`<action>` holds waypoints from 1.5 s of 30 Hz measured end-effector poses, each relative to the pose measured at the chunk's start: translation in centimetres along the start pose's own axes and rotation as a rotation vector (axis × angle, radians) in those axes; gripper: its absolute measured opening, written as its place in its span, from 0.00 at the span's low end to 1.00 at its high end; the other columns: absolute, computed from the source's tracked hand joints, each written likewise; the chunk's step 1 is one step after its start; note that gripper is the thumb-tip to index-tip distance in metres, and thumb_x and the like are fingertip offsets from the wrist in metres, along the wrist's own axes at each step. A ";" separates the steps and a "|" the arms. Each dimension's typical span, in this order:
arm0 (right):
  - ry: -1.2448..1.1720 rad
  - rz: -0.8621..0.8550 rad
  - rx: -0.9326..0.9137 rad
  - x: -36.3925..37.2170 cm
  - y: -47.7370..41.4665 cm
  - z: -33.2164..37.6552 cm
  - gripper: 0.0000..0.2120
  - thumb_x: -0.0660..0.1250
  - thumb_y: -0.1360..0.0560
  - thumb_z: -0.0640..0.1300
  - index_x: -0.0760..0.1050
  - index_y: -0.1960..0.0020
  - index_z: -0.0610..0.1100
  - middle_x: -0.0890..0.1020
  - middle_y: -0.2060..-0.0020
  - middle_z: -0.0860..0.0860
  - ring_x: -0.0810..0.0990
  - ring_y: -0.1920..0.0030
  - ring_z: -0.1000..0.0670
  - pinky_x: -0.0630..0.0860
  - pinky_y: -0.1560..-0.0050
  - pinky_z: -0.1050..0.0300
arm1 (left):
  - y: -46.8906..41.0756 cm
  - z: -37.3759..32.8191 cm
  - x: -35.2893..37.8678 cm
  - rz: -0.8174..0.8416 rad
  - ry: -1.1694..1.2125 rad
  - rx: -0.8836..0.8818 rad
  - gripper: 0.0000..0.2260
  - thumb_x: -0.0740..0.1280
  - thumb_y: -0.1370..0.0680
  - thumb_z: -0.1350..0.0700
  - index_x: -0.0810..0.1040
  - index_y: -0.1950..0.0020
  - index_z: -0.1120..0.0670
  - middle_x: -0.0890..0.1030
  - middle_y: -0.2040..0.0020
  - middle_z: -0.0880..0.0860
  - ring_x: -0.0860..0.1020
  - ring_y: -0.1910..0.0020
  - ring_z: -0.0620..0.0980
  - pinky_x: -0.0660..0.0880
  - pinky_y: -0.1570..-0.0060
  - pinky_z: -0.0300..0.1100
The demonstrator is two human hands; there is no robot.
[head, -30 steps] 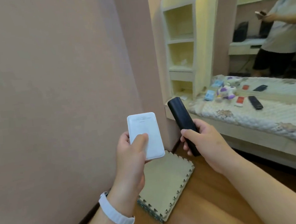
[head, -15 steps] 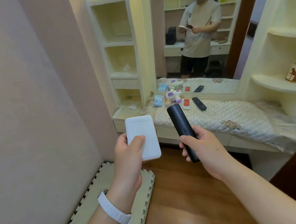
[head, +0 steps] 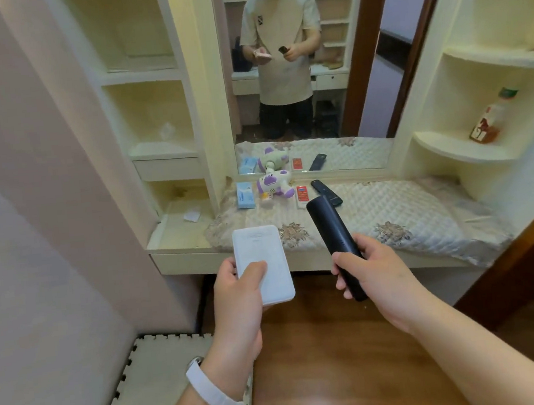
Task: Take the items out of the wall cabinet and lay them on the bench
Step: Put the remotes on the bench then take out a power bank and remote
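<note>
My left hand (head: 240,298) grips a flat white power bank (head: 261,261), thumb pressed on its face. My right hand (head: 368,272) holds a long black remote (head: 334,233) by its lower end, tip pointing up and away. Both are held in front of the bench (head: 400,209), which is covered with a quilted cream cloth. On the bench lie a blue tissue pack (head: 245,195), a purple and white plush toy (head: 273,185), a red and white card (head: 302,195) and another black remote (head: 326,191).
A mirror (head: 295,69) behind the bench reflects a person. Open cream shelves (head: 153,115) stand at the left, curved shelves at the right with a bottle (head: 489,119). A pink wall is on my left, foam mats (head: 152,376) and wooden floor below.
The view has swung right and toward the bench, which now lies straight ahead. Both hands keep the same hold on the power bank and the remote.
</note>
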State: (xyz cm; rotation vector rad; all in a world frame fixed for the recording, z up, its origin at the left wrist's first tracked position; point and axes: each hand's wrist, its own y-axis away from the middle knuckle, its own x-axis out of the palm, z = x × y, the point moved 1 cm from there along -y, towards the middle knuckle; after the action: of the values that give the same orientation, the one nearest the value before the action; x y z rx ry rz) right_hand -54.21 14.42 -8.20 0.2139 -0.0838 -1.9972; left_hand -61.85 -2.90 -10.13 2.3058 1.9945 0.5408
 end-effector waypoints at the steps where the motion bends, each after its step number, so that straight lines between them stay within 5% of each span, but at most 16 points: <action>1: 0.000 -0.024 0.005 -0.7 -0.9 -0.1 0.07 0.65 0.22 0.40 0.75 0.45 0.47 0.80 0.64 0.46 0.78 0.67 0.50 0.77 0.65 0.55 | -0.9 0.4 0.9 0.017 -0.004 -0.014 0.08 0.66 0.22 0.61 0.75 0.46 0.51 0.81 0.48 0.55 0.81 0.50 0.54 0.80 0.60 0.48; 10: -0.076 -0.047 0.036 -9.3 -10.1 -1.9 0.07 0.65 0.22 0.40 0.74 0.45 0.44 0.79 0.64 0.45 0.78 0.67 0.50 0.77 0.65 0.56 | -8.6 3.8 11.8 0.041 -0.069 -0.060 0.12 0.66 0.23 0.61 0.74 0.40 0.51 0.81 0.45 0.55 0.81 0.47 0.57 0.81 0.52 0.59; 23: -0.134 -0.061 0.068 -27.9 -24.1 -1.5 0.07 0.65 0.22 0.38 0.74 0.45 0.45 0.79 0.62 0.43 0.77 0.67 0.48 0.75 0.69 0.56 | -15.4 5.3 33.6 0.017 -0.186 -0.012 0.08 0.65 0.23 0.63 0.76 0.46 0.53 0.82 0.49 0.55 0.81 0.52 0.56 0.77 0.68 0.43; 45: 0.006 -0.088 0.434 -36.0 -40.4 -10.1 0.07 0.66 0.23 0.38 0.75 0.46 0.43 0.82 0.63 0.42 0.80 0.67 0.47 0.77 0.66 0.54 | -34.8 14.3 41.1 -0.010 -0.277 -0.179 0.08 0.65 0.23 0.62 0.73 0.48 0.50 0.80 0.49 0.55 0.80 0.52 0.55 0.79 0.55 0.54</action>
State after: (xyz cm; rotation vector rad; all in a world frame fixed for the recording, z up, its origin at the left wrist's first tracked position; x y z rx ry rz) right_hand -73.65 64.51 -20.28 0.5078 -0.5132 -2.0458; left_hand -86.32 45.42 -23.02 2.1300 1.7545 0.3587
